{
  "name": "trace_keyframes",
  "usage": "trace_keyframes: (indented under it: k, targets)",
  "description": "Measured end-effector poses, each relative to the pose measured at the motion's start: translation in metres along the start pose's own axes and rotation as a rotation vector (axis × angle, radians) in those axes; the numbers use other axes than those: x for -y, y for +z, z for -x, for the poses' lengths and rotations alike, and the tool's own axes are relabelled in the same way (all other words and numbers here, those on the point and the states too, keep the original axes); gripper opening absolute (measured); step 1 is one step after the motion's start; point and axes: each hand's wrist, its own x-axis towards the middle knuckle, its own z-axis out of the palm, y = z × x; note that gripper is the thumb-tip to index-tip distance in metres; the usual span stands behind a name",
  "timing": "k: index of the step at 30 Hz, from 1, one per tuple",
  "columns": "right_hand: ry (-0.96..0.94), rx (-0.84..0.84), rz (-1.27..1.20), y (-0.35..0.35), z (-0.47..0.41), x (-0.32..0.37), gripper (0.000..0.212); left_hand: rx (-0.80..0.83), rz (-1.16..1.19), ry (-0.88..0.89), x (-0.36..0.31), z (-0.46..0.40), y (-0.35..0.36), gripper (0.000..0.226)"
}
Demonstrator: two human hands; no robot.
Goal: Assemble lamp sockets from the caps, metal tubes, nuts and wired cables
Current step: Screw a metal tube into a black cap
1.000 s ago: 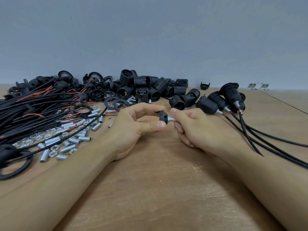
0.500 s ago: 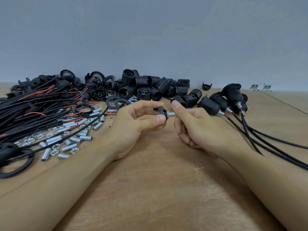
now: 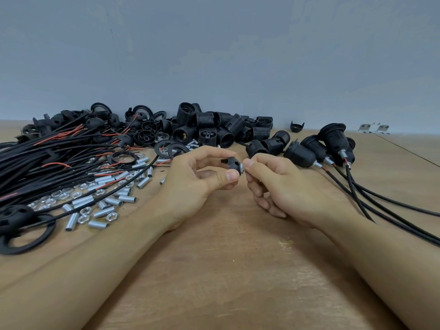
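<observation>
Head view shows the left hand point(image 3: 195, 179) pinching a small black cap point(image 3: 232, 163) between thumb and fingers above the wooden table point(image 3: 226, 270), while the right hand point(image 3: 283, 186) pinches the short metal tube point(image 3: 242, 166) that sticks out of the cap's right side. Loose tubes and nuts point(image 3: 95, 198) lie to the left beside a bundle of wired cables point(image 3: 47, 158), threaded socket bodies point(image 3: 221, 132) are heaped behind the hands, and finished sockets point(image 3: 321, 148) with cables lie to the right.
</observation>
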Motion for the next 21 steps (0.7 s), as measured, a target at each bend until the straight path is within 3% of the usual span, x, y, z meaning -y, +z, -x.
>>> trace_keyframes:
  k: [3, 5, 6, 8, 10, 12, 15, 18, 21]
  targets:
    - [0.044, -0.02, -0.003, 0.0, -0.001, -0.001, 0.041, -0.035, -0.409, 0.158, -0.003, 0.002, -0.006, 0.033]
    - [0.038, -0.093, 0.004, -0.002, -0.003, -0.002, 0.042, -0.208, -0.792, 0.318, -0.008, -0.001, -0.023, 0.034]
    - [0.031, -0.121, 0.009, -0.004, -0.004, -0.003, 0.04, -0.326, -0.954, 0.313, -0.013, -0.003, -0.035, 0.035]
    - [0.025, -0.143, 0.011, -0.007, -0.005, -0.004, 0.036, -0.469, -1.305, 0.123, -0.018, -0.006, -0.063, 0.033]
    - [0.03, -0.144, 0.019, -0.008, -0.005, -0.006, 0.034, -0.446, -1.543, -0.179, -0.017, -0.007, -0.08, 0.032]
    - [0.037, -0.143, 0.027, -0.008, -0.006, -0.007, 0.034, -0.429, -1.553, -0.331, -0.014, -0.008, -0.086, 0.025]
    - [0.045, -0.143, -0.009, -0.008, -0.005, -0.005, 0.034, -0.496, -1.524, -0.348, -0.012, -0.012, -0.086, 0.019]
    - [0.056, -0.147, -0.036, -0.011, -0.004, -0.004, 0.035, -0.587, -1.533, -0.276, -0.012, -0.012, -0.089, 0.022]
    - [0.058, -0.163, -0.061, -0.011, -0.005, -0.005, 0.033, -0.754, -1.448, -0.025, -0.021, -0.012, -0.095, 0.025]
